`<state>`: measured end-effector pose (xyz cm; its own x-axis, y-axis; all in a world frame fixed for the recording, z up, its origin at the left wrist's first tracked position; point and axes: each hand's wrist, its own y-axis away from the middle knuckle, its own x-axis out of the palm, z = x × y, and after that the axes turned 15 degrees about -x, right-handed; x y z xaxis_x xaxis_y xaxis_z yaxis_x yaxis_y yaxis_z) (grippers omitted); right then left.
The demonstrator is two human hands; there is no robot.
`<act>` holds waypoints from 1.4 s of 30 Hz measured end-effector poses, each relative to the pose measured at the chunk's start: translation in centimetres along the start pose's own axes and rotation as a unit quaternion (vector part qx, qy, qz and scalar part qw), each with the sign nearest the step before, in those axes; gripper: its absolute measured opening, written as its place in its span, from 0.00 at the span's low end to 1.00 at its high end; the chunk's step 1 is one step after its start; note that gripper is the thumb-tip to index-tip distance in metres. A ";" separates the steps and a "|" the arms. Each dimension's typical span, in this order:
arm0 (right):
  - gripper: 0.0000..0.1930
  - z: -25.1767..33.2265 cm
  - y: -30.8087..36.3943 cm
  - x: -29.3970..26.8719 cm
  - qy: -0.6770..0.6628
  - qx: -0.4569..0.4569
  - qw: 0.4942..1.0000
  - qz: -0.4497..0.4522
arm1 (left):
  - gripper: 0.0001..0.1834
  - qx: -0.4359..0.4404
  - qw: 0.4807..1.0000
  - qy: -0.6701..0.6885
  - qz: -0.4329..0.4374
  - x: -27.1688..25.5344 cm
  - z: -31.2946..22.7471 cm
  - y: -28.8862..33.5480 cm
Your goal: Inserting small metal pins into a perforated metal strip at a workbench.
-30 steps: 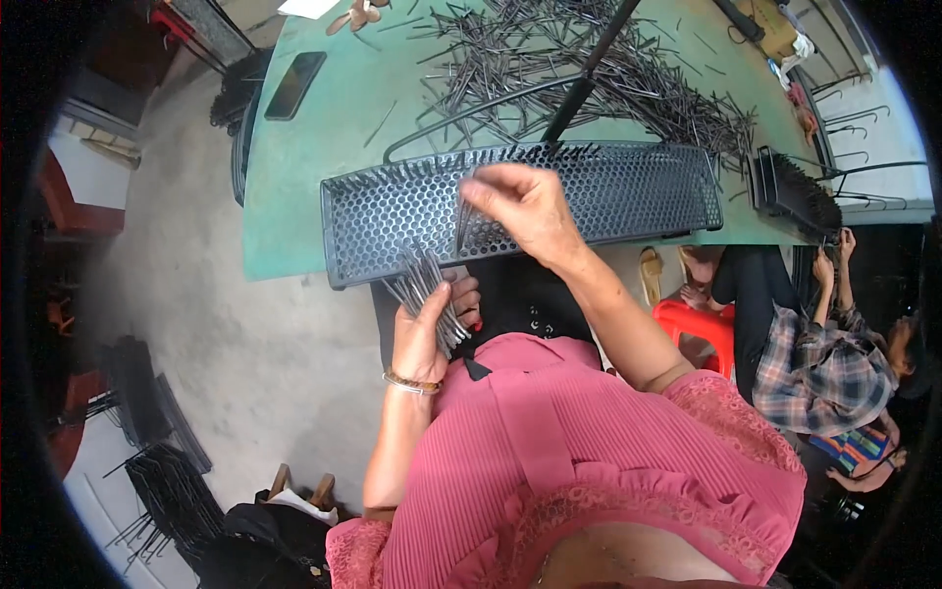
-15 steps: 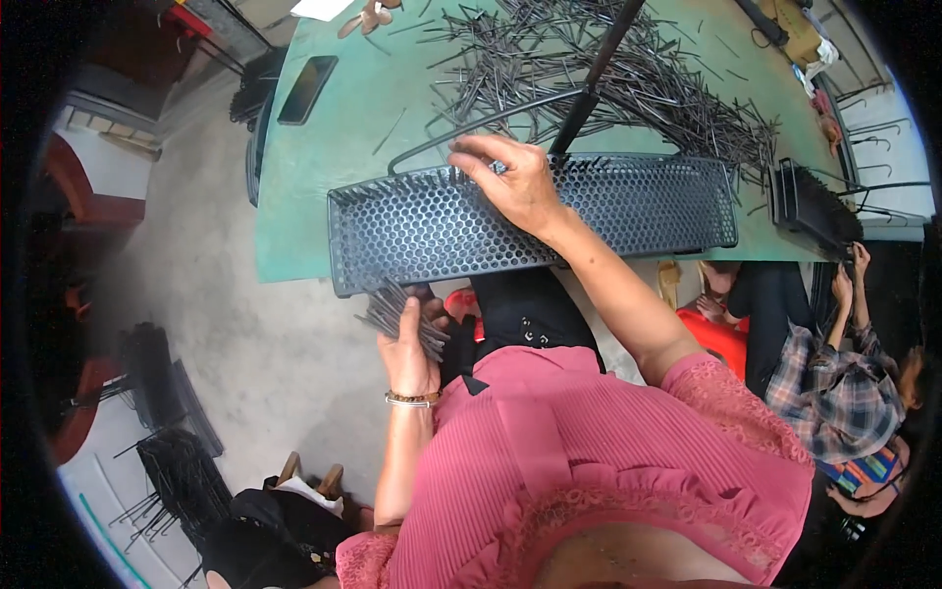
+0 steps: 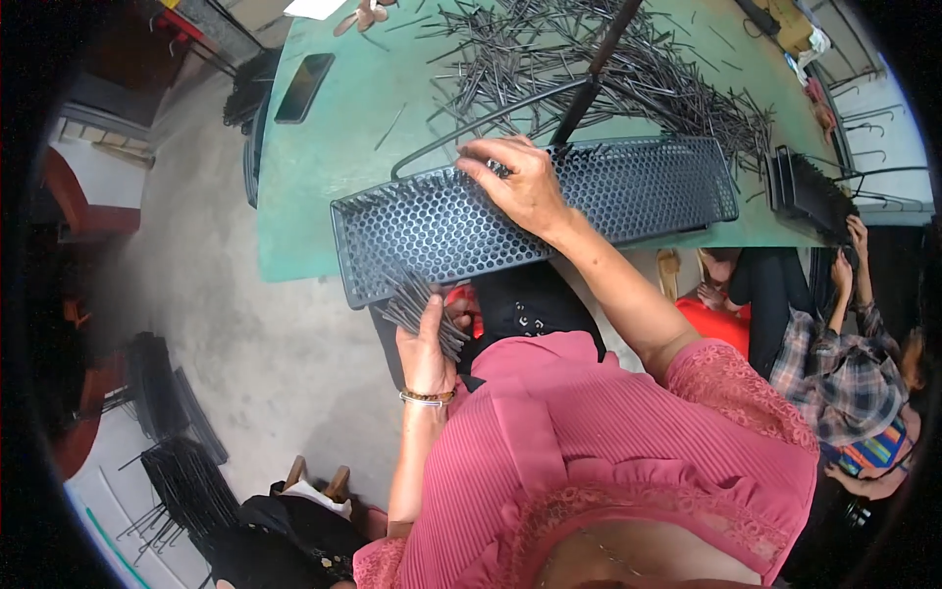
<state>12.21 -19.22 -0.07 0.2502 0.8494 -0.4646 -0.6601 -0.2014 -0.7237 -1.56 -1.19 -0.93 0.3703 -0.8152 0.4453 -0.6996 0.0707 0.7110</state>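
A long black perforated metal tray (image 3: 638, 196) rests at the near edge of the green table, tilted with its left end lower. Short dark sticks (image 3: 397, 194) stand along its far rim. My right hand (image 3: 525, 187) reaches over the tray to that rim, thumb and fingers curled into a pinch; anything between the fingertips is too small to make out. Below the tray's left end, my left hand (image 3: 427, 344) grips a bundle of thin dark sticks (image 3: 410, 299), which fan out past the thumb.
Beyond the tray lies a large heap of loose dark sticks (image 3: 520, 59), with a dark bent rod (image 3: 587, 93) rising before it. A phone (image 3: 305, 88) lies on the table (image 3: 343, 147) at left. At right, a co-worker's hands (image 3: 852, 245) touch another black rack (image 3: 810, 196).
The tray has turned slightly, its right end shifting up and its left end down. My left hand has moved a little right with the bundle. My right hand stays at the far rim.
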 end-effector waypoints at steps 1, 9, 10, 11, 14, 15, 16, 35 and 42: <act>0.11 -0.1 0.2 0.2 0.004 -0.009 1.000 -0.007 | 0.13 -0.002 1.000 0.000 0.003 -0.1 -0.1 0.1; 0.14 -0.3 0.5 0.1 0.047 -0.060 0.997 0.004 | 0.13 -0.105 0.982 -0.135 0.085 -0.1 -1.8 1.3; 0.13 -0.2 0.4 0.1 0.052 -0.064 0.996 0.013 | 0.13 -0.110 0.980 -0.135 0.100 -0.1 -1.6 1.0; 0.13 -0.4 0.4 0.0 0.052 -0.065 0.996 0.016 | 0.13 -0.115 0.979 -0.132 0.106 -0.2 -1.4 0.6; 0.11 -0.7 0.6 -0.2 0.075 -0.103 0.989 0.070 | 0.14 -0.127 0.976 -0.132 0.118 0.4 -1.4 0.4; 0.11 -0.8 0.7 -0.2 0.077 -0.113 0.988 0.067 | 0.14 -0.129 0.975 -0.137 0.121 0.5 -1.4 0.3; 0.10 -0.9 0.8 -0.2 0.080 -0.123 0.987 0.063 | 0.14 -0.130 0.973 -0.142 0.124 0.5 -1.3 0.2; 0.12 6.6 2.1 0.9 -0.325 0.333 0.865 0.190 | 0.15 -0.065 0.987 -0.057 0.132 -0.2 -2.1 0.4; 0.10 6.9 -2.6 3.3 -0.315 0.208 0.925 0.028 | 0.16 -0.036 0.995 -0.034 0.085 -2.8 -2.4 0.7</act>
<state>9.88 -12.52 3.77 -0.1694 0.9855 -0.0105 -0.9079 -0.1602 -0.3873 -1.62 2.47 -0.35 0.2063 -0.8253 0.5256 -0.7014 0.2498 0.6676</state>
